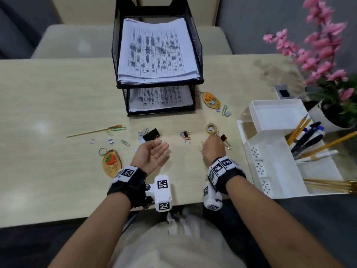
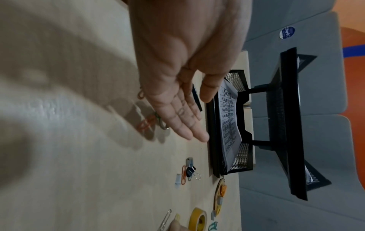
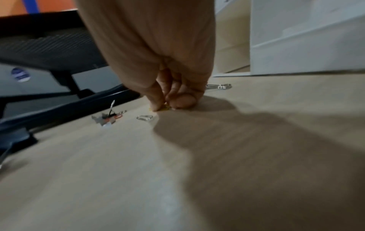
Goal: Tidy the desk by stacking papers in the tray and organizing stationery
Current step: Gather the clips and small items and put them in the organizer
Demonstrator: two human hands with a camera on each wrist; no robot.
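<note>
My left hand hovers palm up over the desk middle, fingers straight. My right hand reaches down to the desk, and its thumb and fingertips pinch a small yellow clip lying there. A black two-tier mesh tray stands at the back with a stack of printed papers on top and more papers below. Loose on the desk lie a large black binder clip, a small binder clip, a tape roll, several paper clips and a pencil.
A white desk organizer with pens and pencils stands at the right. Behind it is a pot of pink flowers. A strawberry keychain lies front left, an orange keychain beside the tray.
</note>
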